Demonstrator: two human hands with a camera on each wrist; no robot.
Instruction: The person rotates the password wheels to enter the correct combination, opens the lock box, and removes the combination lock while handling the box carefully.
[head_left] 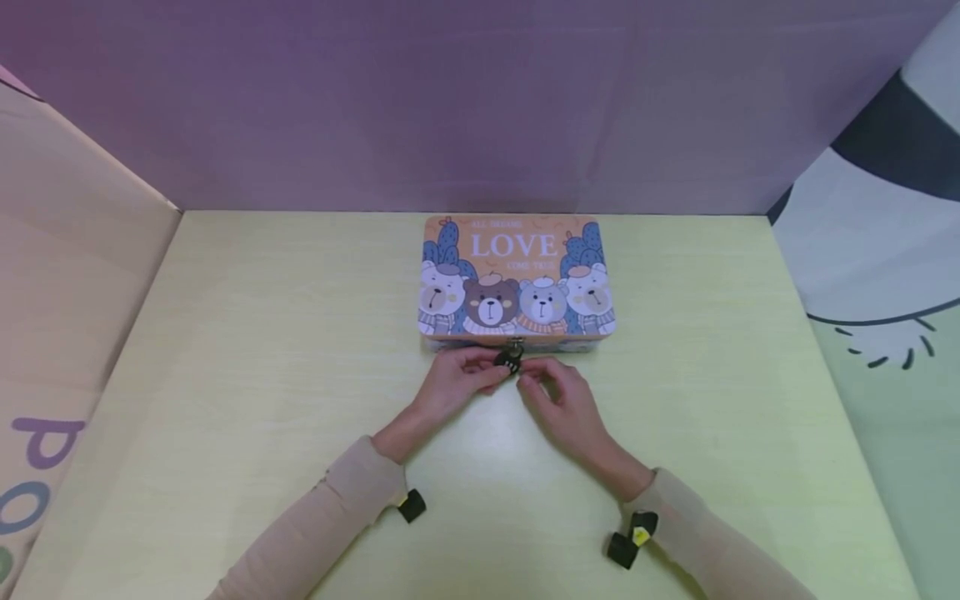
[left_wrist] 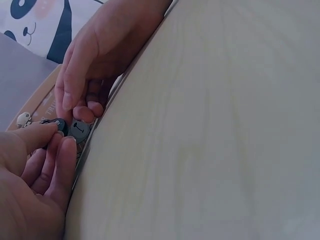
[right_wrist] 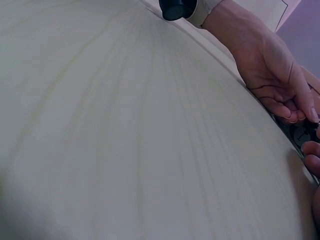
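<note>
At the far left stands a pale panel [head_left: 67,250] with coloured letters printed on its near part. Next comes the pale yellow worktop [head_left: 262,333], running across to the right, with a purple wall [head_left: 480,100] along its far edge. From the near left reaches a beige left sleeve [head_left: 322,525], a small black device [head_left: 412,506] at its cuff. The left hand [head_left: 453,383] pinches a small black padlock [head_left: 507,362] between thumb and fingers. The padlock is at the near side of a box [head_left: 517,275], just below the metal clasp [head_left: 515,342] at the middle of its front. The box sits at the worktop's far edge, lid down, its orange top printed with bears, cacti and the word LOVE. Right of the padlock, the right hand [head_left: 562,400] has its fingers bent, the index fingertip at or just beside the padlock; whether they grip it I cannot tell. The right sleeve [head_left: 712,533], also beige, carries another black device [head_left: 632,540] with a yellow patch. At the far right is a panel with a black-and-white print [head_left: 885,250].
</note>
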